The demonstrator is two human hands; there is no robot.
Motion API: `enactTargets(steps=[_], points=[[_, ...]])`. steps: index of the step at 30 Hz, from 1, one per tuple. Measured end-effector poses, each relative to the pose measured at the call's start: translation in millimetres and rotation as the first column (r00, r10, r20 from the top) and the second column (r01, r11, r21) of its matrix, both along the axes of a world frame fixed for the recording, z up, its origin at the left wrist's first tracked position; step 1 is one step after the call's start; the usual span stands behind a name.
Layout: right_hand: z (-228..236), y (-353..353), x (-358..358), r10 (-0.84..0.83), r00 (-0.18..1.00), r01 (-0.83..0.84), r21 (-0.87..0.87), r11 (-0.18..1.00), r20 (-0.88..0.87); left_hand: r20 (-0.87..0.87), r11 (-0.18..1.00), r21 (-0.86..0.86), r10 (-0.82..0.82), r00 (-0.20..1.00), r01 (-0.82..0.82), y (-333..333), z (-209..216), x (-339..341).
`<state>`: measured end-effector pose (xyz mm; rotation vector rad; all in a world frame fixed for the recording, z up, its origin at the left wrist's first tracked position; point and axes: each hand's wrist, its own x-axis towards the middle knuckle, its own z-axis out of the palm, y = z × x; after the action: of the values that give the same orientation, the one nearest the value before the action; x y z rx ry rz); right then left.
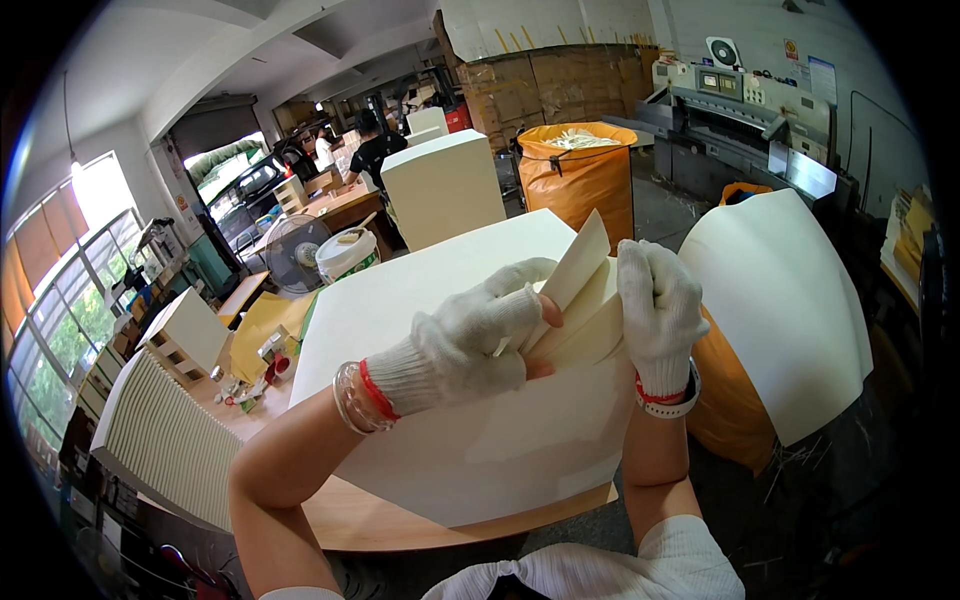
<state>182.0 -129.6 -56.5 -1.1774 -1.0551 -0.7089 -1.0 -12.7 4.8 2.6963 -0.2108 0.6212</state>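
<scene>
A tall stack of cream-white paper [480,455] stands on the wooden table before me. Both of my hands wear white knit gloves, and bare fingertips show on the left one. At the stack's right corner, my left hand [475,330] pinches several lifted paper sheets [582,262] between thumb and fingers. These sheets curl upward and fan apart. My right hand [660,305] is closed at their right edge, the fingers folded over the paper. How many sheets each hand grips is hidden.
An orange bag [575,170] of paper scraps stands beyond the stack. Large white sheets [785,310] drape over another orange bag at right. A fan [297,252], a white bucket [347,256] and a ridged paper stack [175,440] are at left. Another person [375,145] works farther back.
</scene>
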Motion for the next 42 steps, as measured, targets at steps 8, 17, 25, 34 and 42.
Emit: enactTargets(steps=[8, 17, 25, 34, 42], points=[[-3.1, -7.0, 4.0, -0.02, 1.0, 0.02, -0.067, 0.998, 0.003, -0.028, 0.999, -0.032, -0.011, 1.0, 0.01, 0.1, 3.2, 1.8], [-2.1, -23.8, -41.5, 0.038, 0.873, 0.143, -0.329, 0.933, 0.487, 0.324, 0.926, 0.312, 0.105, 0.94, -0.211, -0.8, -4.9, -6.4], [-6.2, -17.8, -65.2, 0.128, 0.855, 0.107, -0.414, 0.904, 0.502, -0.223, 0.859, 0.3, 0.486, 0.845, -0.414, -26.6, 14.3, -7.2], [-20.8, 67.0, -240.7, 0.328, 0.738, -0.217, -0.253, 0.943, 0.59, 0.518, 0.836, -0.459, 0.527, 0.674, -0.3, 106.2, 98.4, -116.2], [-22.6, 72.0, -268.7, 0.296, 0.77, -0.219, -0.202, 0.955, 0.565, 0.612, 0.6, -0.788, 0.789, 0.064, 0.14, 168.2, 72.6, -328.2]])
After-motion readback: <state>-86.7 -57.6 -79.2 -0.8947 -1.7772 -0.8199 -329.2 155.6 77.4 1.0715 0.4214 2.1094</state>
